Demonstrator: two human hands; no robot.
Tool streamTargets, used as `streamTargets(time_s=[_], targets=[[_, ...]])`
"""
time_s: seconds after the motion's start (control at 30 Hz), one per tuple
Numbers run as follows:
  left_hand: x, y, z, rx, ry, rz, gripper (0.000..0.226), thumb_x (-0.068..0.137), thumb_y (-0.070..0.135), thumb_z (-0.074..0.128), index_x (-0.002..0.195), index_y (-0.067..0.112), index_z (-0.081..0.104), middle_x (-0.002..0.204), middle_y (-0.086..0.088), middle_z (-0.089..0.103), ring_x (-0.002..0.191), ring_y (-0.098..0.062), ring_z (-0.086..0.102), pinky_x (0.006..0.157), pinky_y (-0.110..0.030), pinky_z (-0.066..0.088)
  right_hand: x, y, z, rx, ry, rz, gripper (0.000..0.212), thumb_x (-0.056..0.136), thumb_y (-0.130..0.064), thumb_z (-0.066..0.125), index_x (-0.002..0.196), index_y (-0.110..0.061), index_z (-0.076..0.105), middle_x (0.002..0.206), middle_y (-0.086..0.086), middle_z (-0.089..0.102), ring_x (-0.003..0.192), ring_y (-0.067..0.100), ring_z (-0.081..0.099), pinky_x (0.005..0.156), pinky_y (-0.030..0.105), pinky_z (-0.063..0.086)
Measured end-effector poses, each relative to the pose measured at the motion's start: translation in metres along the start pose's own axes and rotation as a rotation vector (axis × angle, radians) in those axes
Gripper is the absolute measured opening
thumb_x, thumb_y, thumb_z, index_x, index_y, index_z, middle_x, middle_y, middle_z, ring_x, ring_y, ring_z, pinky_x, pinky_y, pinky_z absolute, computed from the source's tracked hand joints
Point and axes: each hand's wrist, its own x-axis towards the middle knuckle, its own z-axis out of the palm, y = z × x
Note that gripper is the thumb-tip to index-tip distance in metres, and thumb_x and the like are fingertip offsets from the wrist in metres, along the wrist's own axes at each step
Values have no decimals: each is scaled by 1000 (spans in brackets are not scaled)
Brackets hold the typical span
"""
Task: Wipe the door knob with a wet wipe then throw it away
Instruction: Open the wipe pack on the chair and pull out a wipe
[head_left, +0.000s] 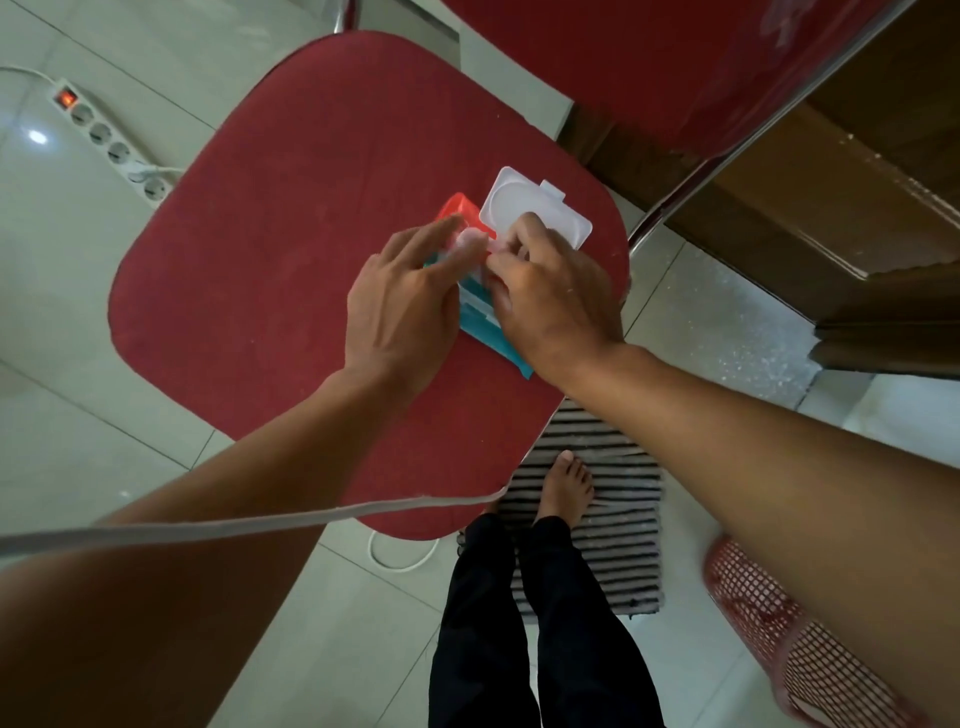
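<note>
While my right hand (550, 306) pinches at the opening of the wipe pack (480, 312), my left hand (400, 306) rests flat-fingered on the pack, holding it down on the red chair seat (270, 249). Bare seat lies all round the grip. Both hands hide the pack's middle; any wipe there is unclear. White lid (535, 208) stands flipped open beyond my fingers; teal wrapper, orange far end.

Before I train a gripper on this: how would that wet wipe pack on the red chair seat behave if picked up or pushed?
The wet wipe pack looks like a soft film pouch, so it would probably sag when lifted. Its rigid white lid stands open and may flap. Lying flat on the fabric chair seat, it should drag rather than slide or roll; the left hand seems to steady it.
</note>
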Motion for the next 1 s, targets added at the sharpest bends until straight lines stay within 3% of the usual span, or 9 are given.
streamTargets(time_s=[0.1,0.23,0.43,0.57,0.73,0.83,1.0], targets=[[-4,-1,3,-4,-44,28,51,103,26,30,147,20,56,154,-6,50,145,-26,43,109,-44,43,1,1,4,-48,-13,-33,13,97,-21,64,100,-8,68,102,9,58,80,21,59,52,29,48],[-8,-5,9,-33,-52,59,51,107,30,31,152,12,48,159,-7,40,151,-22,32,122,-43,32,-3,3,6,21,9,21,15,101,-22,56,100,-9,62,106,9,55,81,19,58,54,29,51],[-7,-7,11,-65,-17,53,44,110,28,40,151,13,49,157,-6,43,149,-21,35,122,-40,31,-15,7,4,186,51,64,9,99,-16,55,98,-7,58,104,10,53,78,15,53,58,17,40],[-8,-6,9,-86,-7,51,45,110,24,36,153,14,46,157,-7,44,149,-23,35,122,-41,31,-22,11,6,256,36,88,9,101,-15,51,98,-7,56,103,10,51,79,12,49,58,7,31],[-8,-6,7,-82,-40,71,53,104,25,27,153,18,47,159,-9,40,150,-26,33,122,-45,31,-18,10,6,255,42,50,18,98,-28,58,108,-13,62,106,6,55,84,11,54,55,17,42],[-10,-7,7,-74,-66,72,54,104,26,29,155,15,43,162,-8,36,153,-23,28,125,-42,26,-14,8,7,209,46,53,10,96,-26,63,99,-16,64,102,4,56,83,8,49,54,13,36],[-9,-12,9,-10,-99,97,53,109,35,41,158,16,36,164,-6,30,154,-21,22,125,-37,20,-24,13,8,372,118,127,9,100,-18,53,99,-11,58,99,2,54,81,6,50,59,15,44]])
